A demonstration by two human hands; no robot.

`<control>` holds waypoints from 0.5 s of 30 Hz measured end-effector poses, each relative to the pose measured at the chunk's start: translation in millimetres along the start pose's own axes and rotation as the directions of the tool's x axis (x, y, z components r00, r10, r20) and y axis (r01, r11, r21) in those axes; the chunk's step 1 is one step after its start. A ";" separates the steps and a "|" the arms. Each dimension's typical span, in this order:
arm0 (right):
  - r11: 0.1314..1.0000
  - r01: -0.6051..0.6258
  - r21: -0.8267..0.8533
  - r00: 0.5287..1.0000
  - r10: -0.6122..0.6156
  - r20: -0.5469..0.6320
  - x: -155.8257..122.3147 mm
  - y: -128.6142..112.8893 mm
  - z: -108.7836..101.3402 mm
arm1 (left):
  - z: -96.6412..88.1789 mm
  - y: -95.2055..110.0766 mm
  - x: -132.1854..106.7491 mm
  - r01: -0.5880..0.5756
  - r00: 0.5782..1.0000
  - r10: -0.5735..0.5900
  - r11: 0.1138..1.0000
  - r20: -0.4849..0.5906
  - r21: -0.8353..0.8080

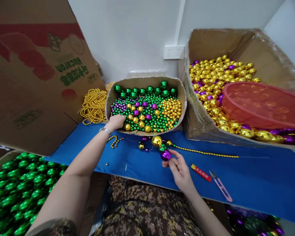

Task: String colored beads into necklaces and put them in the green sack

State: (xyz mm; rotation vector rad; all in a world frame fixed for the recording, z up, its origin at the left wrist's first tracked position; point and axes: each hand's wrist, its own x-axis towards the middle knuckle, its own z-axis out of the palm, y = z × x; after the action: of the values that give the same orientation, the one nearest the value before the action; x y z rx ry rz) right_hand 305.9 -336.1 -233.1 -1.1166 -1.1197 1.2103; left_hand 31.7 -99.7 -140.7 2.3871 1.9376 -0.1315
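Observation:
My left hand (117,122) reaches over the front left rim of a low cardboard box (142,132), its fingers curled down beside the small green and purple beads. What its fingertips hold, if anything, is hidden. My right hand (179,167) pinches a shiny purple ball (166,155) on a string of baubles. Next to that ball are small green beads (163,147) and a large gold ball (156,141). A strand of small gold beads (204,151) runs right from the cluster, ending in a thin bare length. Smaller gold and purple beads (141,146) curve off to the left.
Pink-handled thread snips (221,186) and a red-and-yellow packet (201,172) lie on the blue cloth (255,177). At right a large carton (199,114) holds gold and purple balls and a red basin (260,105). Gold bead strings (93,105) are heaped left; green balls (22,190) stand below.

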 end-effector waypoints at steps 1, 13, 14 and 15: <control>1.000 0.002 -0.007 1.000 -0.002 0.004 -0.3 -0.1 0.0 | 1.4 -0.2 3.2 0.000 1.000 0.000 1.000 0.002 -0.006; 0.985 0.037 -0.169 0.999 -0.032 0.034 -2.5 -6.5 7.6 | 9.8 57.5 -74.1 0.015 0.999 0.044 -0.199 0.006 -0.980; 0.982 0.038 -0.184 0.999 -0.033 0.030 -2.5 -7.5 8.0 | 12.8 63.8 -80.5 0.059 0.997 0.070 -0.280 0.041 -0.958; 0.980 0.039 -0.197 0.999 -0.035 0.028 -2.7 -8.3 8.1 | 15.8 69.0 -85.3 0.093 0.994 0.090 -0.334 0.066 -0.938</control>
State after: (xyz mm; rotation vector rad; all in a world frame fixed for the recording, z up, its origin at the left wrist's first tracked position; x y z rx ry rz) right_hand 298.7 -338.8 -224.0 -1.2274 -1.2958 1.1038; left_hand 81.3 -198.6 -147.6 0.9317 0.8856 0.9983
